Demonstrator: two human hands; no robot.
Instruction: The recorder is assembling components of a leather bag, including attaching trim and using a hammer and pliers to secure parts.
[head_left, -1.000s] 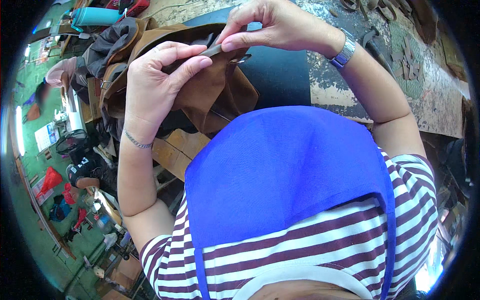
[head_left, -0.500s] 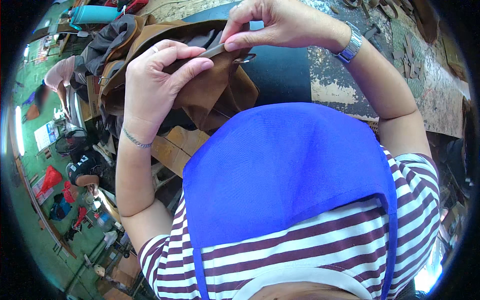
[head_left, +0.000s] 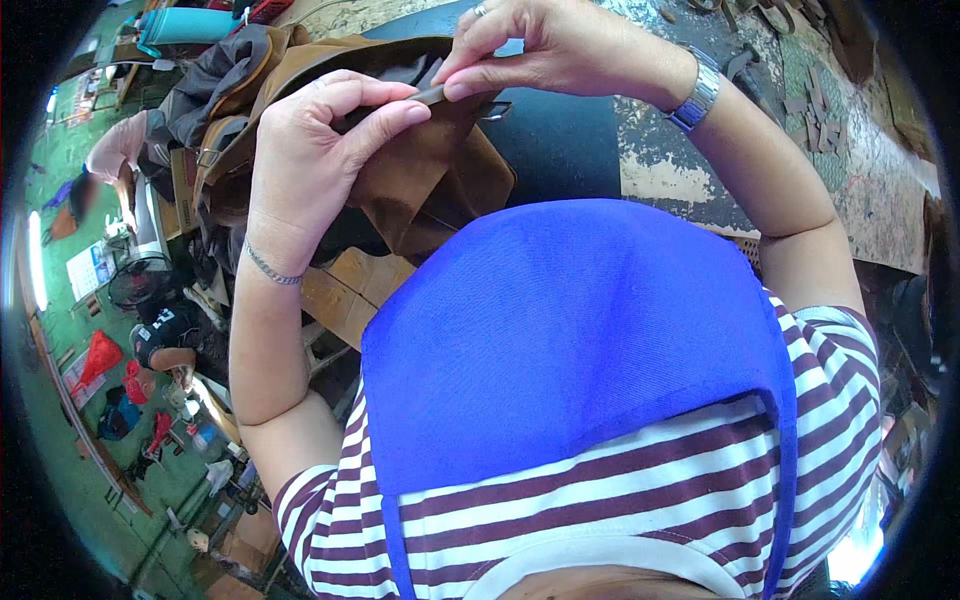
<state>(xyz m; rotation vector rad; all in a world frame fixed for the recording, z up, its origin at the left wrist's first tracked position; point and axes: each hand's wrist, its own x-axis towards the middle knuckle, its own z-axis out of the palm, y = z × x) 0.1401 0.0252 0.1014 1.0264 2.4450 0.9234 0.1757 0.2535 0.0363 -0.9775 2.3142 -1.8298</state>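
Observation:
A brown leather bag with a dark lining lies on the bench in front of me. Along its upper edge, my left hand pinches the leather rim between thumb and fingers. Close beside it, my right hand pinches the same rim with thumb and forefinger. A short stretch of the folded edge shows between the two thumbs. Just right of the bag's edge sits a small metal buckle or ring. The inside of the bag is mostly hidden behind my left hand.
Under the bag is a dark mat on a worn, paint-chipped bench. Leather scraps lie at the right. More dark bags and a turquoise bottle are at the far left. Two people work on the left, beyond a fan.
Both hands still pinch the bag's rim. My fingertips have drawn slightly closer together, so less of the folded edge shows between them.

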